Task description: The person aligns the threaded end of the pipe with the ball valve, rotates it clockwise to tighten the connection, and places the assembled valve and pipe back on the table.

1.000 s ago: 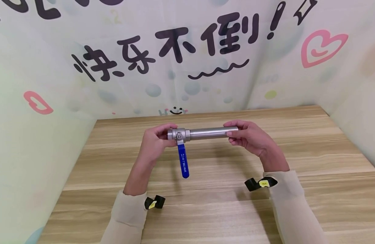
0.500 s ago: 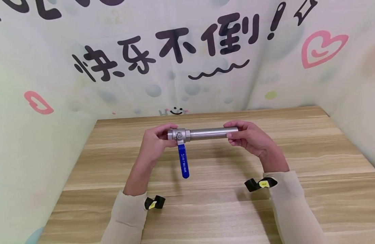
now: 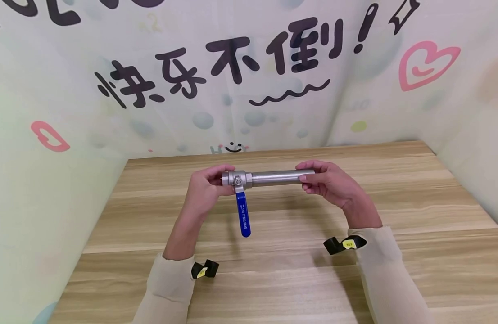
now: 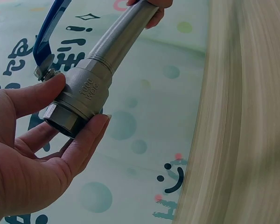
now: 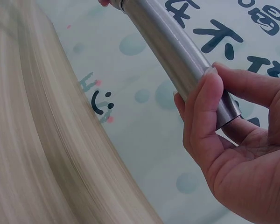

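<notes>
A steel ball valve (image 3: 238, 179) with a blue lever handle (image 3: 243, 214) is held up over the table, joined end to end with a steel pipe (image 3: 277, 177). My left hand (image 3: 204, 189) grips the valve body at its outer end, thumb on one side and fingers on the other. In the left wrist view the valve's open hexagonal end (image 4: 65, 120) faces the palm, and "1000 WOG" is cast into the body. The pipe's free end is pinched by my right hand (image 3: 328, 184); the right wrist view shows thumb and fingers (image 5: 207, 112) round it. The lever points toward me.
Beneath the hands lies a wood-grain table (image 3: 273, 279). A white printed cloth (image 3: 172, 130) with dark lettering hangs behind it and at both sides. Each sleeve carries a small black strap device (image 3: 346, 245) with a yellow label.
Almost nothing differs. The whole view, with hands and pipe, shifts by a few pixels; both hands keep their hold on the valve and pipe.
</notes>
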Demonstrator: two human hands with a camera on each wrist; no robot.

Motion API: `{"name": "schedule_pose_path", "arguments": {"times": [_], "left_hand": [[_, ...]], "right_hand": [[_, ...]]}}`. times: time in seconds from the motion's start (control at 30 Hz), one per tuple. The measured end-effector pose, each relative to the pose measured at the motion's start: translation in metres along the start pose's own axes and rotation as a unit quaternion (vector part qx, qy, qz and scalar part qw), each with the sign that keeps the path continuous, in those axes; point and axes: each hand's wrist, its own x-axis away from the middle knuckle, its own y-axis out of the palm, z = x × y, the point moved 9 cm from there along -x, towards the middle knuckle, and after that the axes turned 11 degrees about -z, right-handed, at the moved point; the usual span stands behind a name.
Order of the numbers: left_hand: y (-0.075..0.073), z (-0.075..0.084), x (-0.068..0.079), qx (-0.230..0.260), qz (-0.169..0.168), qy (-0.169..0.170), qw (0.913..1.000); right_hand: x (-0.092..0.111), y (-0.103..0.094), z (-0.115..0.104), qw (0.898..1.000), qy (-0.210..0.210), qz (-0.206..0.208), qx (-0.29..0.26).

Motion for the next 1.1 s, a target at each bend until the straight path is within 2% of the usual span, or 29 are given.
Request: {"name": "schedule_pose_path", "arguments": {"times": [1.1], "left_hand": [[0.0032, 0.0021, 0.0001, -0.021, 0.0, -0.005, 0.9998]], "right_hand": [[-0.0039, -0.0032, 0.0077, 1.0, 0.02, 0.014, 0.005]]}}
